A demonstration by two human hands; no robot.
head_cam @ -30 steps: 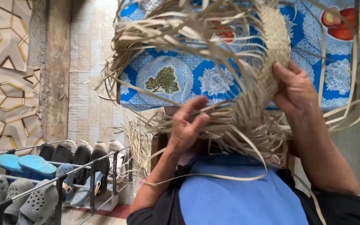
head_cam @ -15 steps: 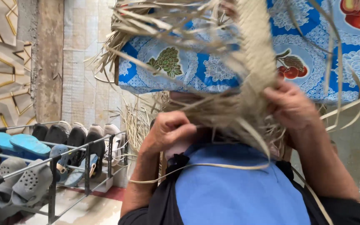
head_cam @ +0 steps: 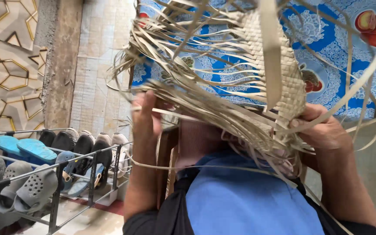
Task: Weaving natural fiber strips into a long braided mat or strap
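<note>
Nearest the camera is blue cloth (head_cam: 249, 204) over the person's lap, with black cloth (head_cam: 170, 217) at its left edge.

Just above it the two hands hold a half-made weave (head_cam: 275, 69) of pale flat strips, raised in the middle and right of the scene. The right hand (head_cam: 327, 130) sits at the weave's lower right edge, fingers curled shut around the plaited band and the strips that run out of it. The left hand (head_cam: 146, 115) is at the left, under the unwoven ends; its fingers stand up among the loose strips (head_cam: 175, 87), touching them, but whether they pinch any one strip I cannot tell. The plaited part rises as a tight chequered band from the right hand up to the top of the scene, and the loose strips fan out leftward and downward from it, some hanging across the lap.

To the near left stands a metal rack (head_cam: 53, 209) with shoes (head_cam: 31, 187) and a pair of blue sandals (head_cam: 20, 148) on its shelves.

Farther off, behind the weave, hangs a blue patterned cloth (head_cam: 336, 48) with fruit pictures. To the far left is a tiled wall (head_cam: 101, 65) and a rough grey post (head_cam: 62, 65).
</note>
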